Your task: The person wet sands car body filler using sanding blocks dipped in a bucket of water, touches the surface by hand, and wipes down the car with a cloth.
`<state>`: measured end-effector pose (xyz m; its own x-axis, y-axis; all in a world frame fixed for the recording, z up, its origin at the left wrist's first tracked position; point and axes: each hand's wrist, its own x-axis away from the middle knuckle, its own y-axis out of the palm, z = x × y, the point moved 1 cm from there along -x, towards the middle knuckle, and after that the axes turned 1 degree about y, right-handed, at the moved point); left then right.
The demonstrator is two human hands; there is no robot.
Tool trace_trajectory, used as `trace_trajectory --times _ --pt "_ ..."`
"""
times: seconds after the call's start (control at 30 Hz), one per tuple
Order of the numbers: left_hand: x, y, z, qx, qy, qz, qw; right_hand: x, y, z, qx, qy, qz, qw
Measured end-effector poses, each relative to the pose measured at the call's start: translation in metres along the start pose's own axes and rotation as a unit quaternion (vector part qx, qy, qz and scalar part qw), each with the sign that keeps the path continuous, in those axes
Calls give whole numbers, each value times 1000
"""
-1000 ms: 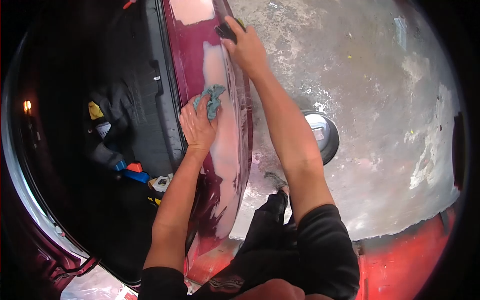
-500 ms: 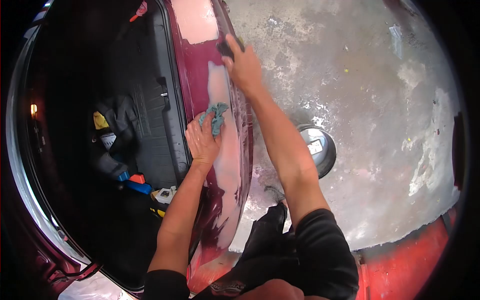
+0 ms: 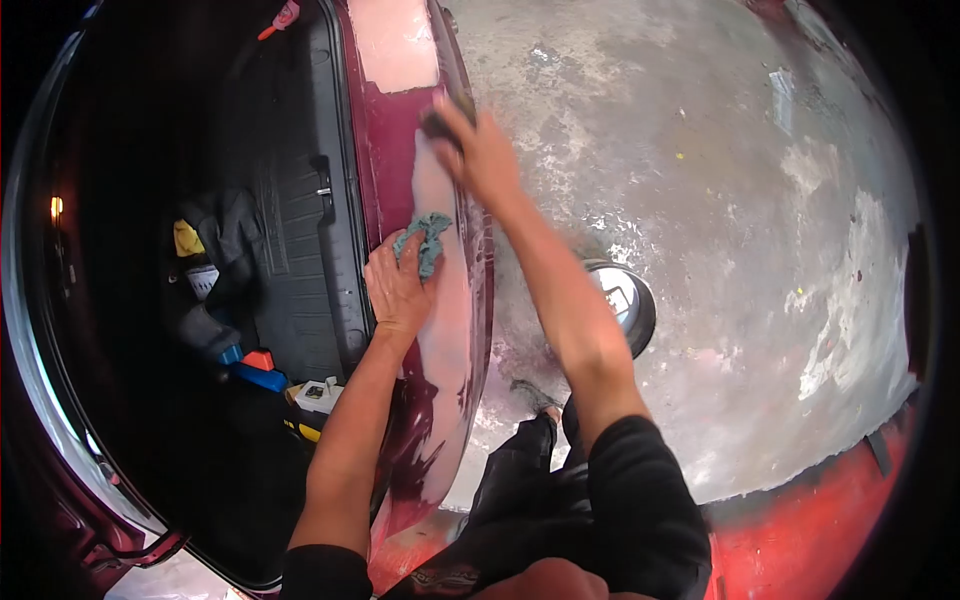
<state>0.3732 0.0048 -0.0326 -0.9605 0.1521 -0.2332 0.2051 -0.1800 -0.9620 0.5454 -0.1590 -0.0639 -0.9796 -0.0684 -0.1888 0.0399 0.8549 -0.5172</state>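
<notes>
A maroon car bumper [image 3: 398, 150] with sanded, pale pink patches runs away from me along the open trunk. My left hand [image 3: 398, 288] rests on the bumper, its fingers closed on a crumpled green cloth [image 3: 430, 243]. Further up, my right hand [image 3: 487, 165] grips a dark sanding block [image 3: 447, 122] at the bumper's outer edge, just above a narrow pale patch. The hand is slightly blurred, and its fingers partly cover the block.
On the wet concrete floor [image 3: 720, 230] to the right stands a round bucket [image 3: 645, 310] with water in it. Inside the trunk lie dark cloth [image 3: 235, 235], a blue tool [image 3: 258, 376] and a small box [image 3: 318, 395]. Red flooring [image 3: 790, 540] borders the concrete.
My right hand has moved the sanding block a little left and toward me, further onto the bumper's face. My left hand stays in place with the cloth; the view has shifted slightly.
</notes>
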Motion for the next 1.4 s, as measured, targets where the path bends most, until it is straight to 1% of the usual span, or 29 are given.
trace_trajectory --times 0.03,0.1,0.2,0.23,0.27,0.33,0.4,0.43,0.5,0.57,0.67,0.7,0.77,0.8,0.83,0.9,0.93,0.97,1.03,1.07,1.1,1.13,1.2,1.3,1.37,1.4 --pt "-1 -1 0 2 -1 0 1000 44 -8 -10 -13 -5 1 1000" --pt "-3 -5 0 19 5 -1 1000 134 -13 -15 -13 -50 -17 999" --pt "-1 -4 0 14 -9 -11 1000 178 -22 -17 -11 -9 -40 999" --pt "1 -3 -2 7 -10 -20 1000 155 -17 -12 -14 -6 -22 1000" --pt "0 -1 -3 7 -8 -14 1000 110 -11 -1 -16 -5 -2 1000" --pt "1 2 -3 7 -5 0 1000 16 1 17 -13 40 21 999" --pt "1 -1 -2 -5 -9 -11 1000 -33 -5 8 18 75 -12 997" --pt "-1 -4 0 -7 -10 -13 1000 -24 -6 6 22 70 -10 997" --pt "-1 0 -1 -4 -5 3 1000 24 -3 4 39 52 -8 998" --pt "-1 0 0 2 -6 10 1000 102 -8 -4 2 -6 8 1000" --pt "-5 -1 -1 8 -8 14 1000 152 -15 -10 1 -5 -19 1000" --pt "-5 -3 0 8 -8 10 1000 129 -15 -7 44 13 -52 998" --pt "-1 -3 0 7 -4 4 1000 45 -5 4 -9 50 1 999" --pt "-1 -2 -1 6 -2 7 1000 -3 1 17 -8 61 3 998" --pt "-3 -2 -1 5 0 11 1000 -31 5 24 -7 71 4 997" --pt "-3 -1 -1 -1 1 21 1000 -23 9 20 -4 70 23 997" --pt "-2 -1 0 1 1 26 1000 -10 11 19 2 71 33 997" --pt "-3 -1 1 -2 5 27 1000 24 14 21 -17 43 54 997" --pt "-1 -3 -1 -10 5 22 1000 114 3 -3 -66 48 44 996" --pt "0 -3 -2 -1 7 23 1000 163 -4 -17 -48 35 37 998" --pt "-1 -2 -3 7 8 23 1000 211 -12 -33 -100 100 -17 990" --pt "0 -1 -4 12 7 24 1000 260 -12 -41 -80 119 -28 989" --pt "1 1 -4 21 -2 24 999 336 -4 -47 -68 105 -25 992" --pt "1 1 -5 10 -15 14 1000 364 -20 -48 -85 72 -71 991" --pt "-2 -4 1 5 -35 5 999 353 -34 -25 -125 22 -135 983" --pt "-4 -4 0 5 -26 9 1000 344 -41 -11 -148 -6 -167 975"
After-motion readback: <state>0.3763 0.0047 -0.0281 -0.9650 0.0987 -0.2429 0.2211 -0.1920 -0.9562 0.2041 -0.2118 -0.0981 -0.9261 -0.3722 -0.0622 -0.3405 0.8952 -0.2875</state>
